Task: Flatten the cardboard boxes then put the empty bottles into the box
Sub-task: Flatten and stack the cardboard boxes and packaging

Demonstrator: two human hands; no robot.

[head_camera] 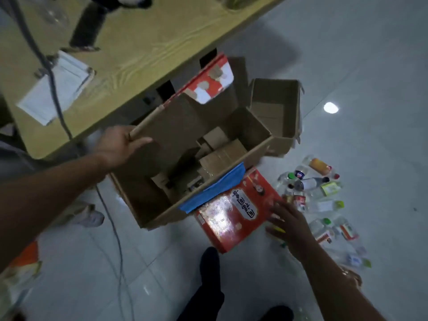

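A: Cardboard, brown, one large open box point(185, 144) on the floor. Who has hold of it?

B: Left hand point(120, 144), closed over the corner of the tall left flap, thumb inside, fingers outside. Likely steadying the box or tipping it while the other hand works.

A: And the right hand point(289, 222)?

B: Fingers spread, loosely open, at the right edge of the red printed flap point(234, 212) that folds out on the near side. It overlaps the flap's edge, but whether it grips the flap or something beneath, I cannot tell; the frame is blurred there.

A: Contents of the large box?

B: Several smaller cardboard pieces point(220, 149), apparently folded or flattened, lying at the bottom. A strip of blue tape point(215, 188) runs along the near rim.

A: Other boxes?

B: One smaller brown box point(275, 107), still standing open, touching the far right corner of the large one. Judged not yet flattened.

A: Bottles?

B: Empty bottles point(319, 195), a loose scatter on the floor to the right, just beyond the right hand. None inside the box so far.

A: Surroundings, obstructions?

B: Wooden bench point(143, 42) on the far left, overhanging the box's far flap, with papers point(58, 86) on it. A cable point(115, 239) trails down across the floor by the left arm. The outfolded red flap lies between box and bottles.
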